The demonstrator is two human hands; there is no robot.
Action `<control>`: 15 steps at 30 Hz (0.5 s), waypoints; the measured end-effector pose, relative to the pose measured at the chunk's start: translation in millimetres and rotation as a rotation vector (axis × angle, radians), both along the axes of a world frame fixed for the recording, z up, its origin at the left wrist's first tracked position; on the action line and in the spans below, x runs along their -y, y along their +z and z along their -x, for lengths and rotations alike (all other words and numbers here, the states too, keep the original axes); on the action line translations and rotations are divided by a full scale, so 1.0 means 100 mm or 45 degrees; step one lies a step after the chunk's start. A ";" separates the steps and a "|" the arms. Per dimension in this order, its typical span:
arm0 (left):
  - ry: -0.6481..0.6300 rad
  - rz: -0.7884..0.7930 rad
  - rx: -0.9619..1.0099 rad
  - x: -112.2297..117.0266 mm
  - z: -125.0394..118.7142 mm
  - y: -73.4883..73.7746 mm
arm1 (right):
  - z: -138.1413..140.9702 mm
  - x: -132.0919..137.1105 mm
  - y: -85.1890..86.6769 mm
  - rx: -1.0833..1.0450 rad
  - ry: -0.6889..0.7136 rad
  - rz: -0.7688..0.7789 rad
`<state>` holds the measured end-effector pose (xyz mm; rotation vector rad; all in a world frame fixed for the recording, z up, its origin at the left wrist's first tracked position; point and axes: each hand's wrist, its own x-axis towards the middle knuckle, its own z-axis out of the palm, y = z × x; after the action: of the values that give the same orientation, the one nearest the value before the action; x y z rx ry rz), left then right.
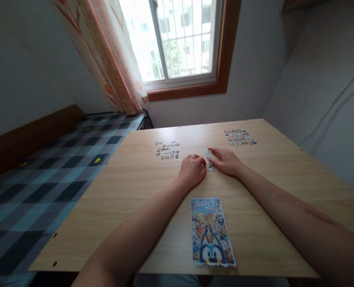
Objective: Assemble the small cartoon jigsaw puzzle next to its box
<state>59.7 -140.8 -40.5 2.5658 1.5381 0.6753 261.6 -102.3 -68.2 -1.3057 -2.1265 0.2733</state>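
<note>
Both my hands rest on a light wooden board (135, 187). My left hand (192, 169) is curled into a loose fist just left of a small strip of joined puzzle pieces (209, 160). My right hand (225, 160) lies on the strip's right side, fingers pressed on the pieces. A printed puzzle picture sheet (211, 231) lies flat near the board's front edge, below my hands.
A loose cluster of puzzle pieces (167, 150) lies to the left and a denser pile of puzzle pieces (239, 136) at the far right of the board. A checked bed cover (45, 175) is on the left; a window (179, 40) and curtain (113, 59) stand behind.
</note>
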 end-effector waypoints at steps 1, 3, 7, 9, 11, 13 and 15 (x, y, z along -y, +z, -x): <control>-0.004 -0.003 0.001 0.00 0.00 0.00 | 0.00 0.00 -0.01 -0.005 0.001 -0.003; -0.015 -0.008 0.003 0.01 0.00 -0.01 | 0.01 0.00 -0.01 -0.018 0.001 -0.002; -0.040 -0.012 0.014 0.01 0.01 -0.03 | 0.03 0.01 0.02 -0.130 0.008 -0.029; -0.056 -0.008 0.028 0.01 0.01 -0.04 | 0.02 0.02 0.04 -0.233 0.001 -0.075; -0.077 -0.006 0.049 0.00 0.02 -0.04 | 0.01 0.02 0.06 -0.337 -0.041 -0.109; -0.087 0.001 0.065 0.00 0.03 -0.05 | 0.00 0.03 0.07 -0.433 -0.105 -0.115; -0.083 0.006 0.072 0.00 0.03 -0.05 | 0.01 0.03 0.07 -0.508 -0.156 -0.104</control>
<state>56.3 -140.7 -45.7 2.5573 1.4309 0.7295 261.1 -105.5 -61.1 -1.2128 -1.7007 0.3588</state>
